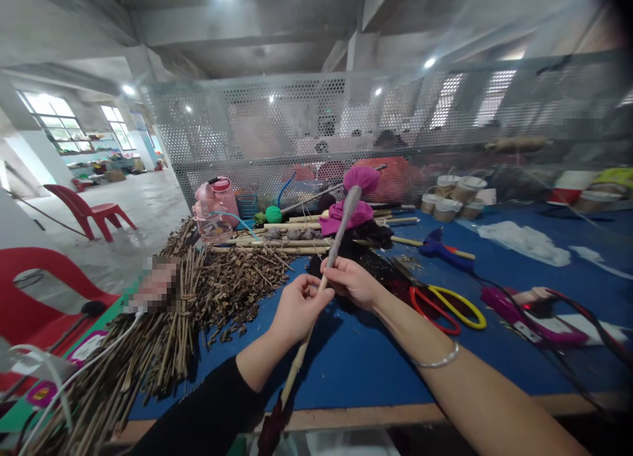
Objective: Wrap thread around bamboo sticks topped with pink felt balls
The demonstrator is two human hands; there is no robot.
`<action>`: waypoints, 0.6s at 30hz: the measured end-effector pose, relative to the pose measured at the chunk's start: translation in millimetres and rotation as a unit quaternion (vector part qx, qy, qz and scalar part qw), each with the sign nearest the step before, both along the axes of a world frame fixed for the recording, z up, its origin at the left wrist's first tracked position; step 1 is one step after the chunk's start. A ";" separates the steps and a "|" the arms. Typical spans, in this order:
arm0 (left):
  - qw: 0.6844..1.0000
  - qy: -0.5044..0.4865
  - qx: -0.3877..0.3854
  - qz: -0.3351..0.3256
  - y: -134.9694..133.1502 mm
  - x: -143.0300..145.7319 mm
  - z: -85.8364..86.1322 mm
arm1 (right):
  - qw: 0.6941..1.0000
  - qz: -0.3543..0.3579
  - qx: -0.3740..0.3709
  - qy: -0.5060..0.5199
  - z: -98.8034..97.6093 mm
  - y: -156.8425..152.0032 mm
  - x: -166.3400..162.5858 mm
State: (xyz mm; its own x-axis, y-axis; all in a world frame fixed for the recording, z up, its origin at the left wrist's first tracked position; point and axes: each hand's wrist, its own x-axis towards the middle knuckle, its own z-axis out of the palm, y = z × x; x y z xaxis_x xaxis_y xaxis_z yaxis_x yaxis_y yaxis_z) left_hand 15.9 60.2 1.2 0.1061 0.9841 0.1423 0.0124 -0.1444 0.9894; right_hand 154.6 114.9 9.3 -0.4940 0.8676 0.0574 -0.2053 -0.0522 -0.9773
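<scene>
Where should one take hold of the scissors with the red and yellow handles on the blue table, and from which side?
Grip the scissors by the two handle loops, from above on the near right side. The loops lie flat and free on the blue table; the blades point away to the upper left, close to the right hand holding the stick.

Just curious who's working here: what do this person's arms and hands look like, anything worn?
No gloves on either. The left hand comes out of a black sleeve that ends short of the wrist. The right hand has no sleeve in view, only a thin silver bangle on the forearm.
</scene>
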 end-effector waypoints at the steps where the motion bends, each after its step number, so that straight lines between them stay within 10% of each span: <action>1: 1.000 0.009 0.006 0.015 -0.4 0.2 0.7 | 1.000 -0.004 0.008 -0.006 -0.4 0.1 -0.7; 13: 0.961 -0.197 -0.112 -0.161 -4.3 4.2 8.7 | 0.996 0.073 -0.020 0.043 7.0 -6.0 6.5; 18: 0.989 -0.110 -0.090 -0.043 -3.6 5.5 4.3 | 1.000 0.020 0.018 0.000 -0.9 -1.9 1.3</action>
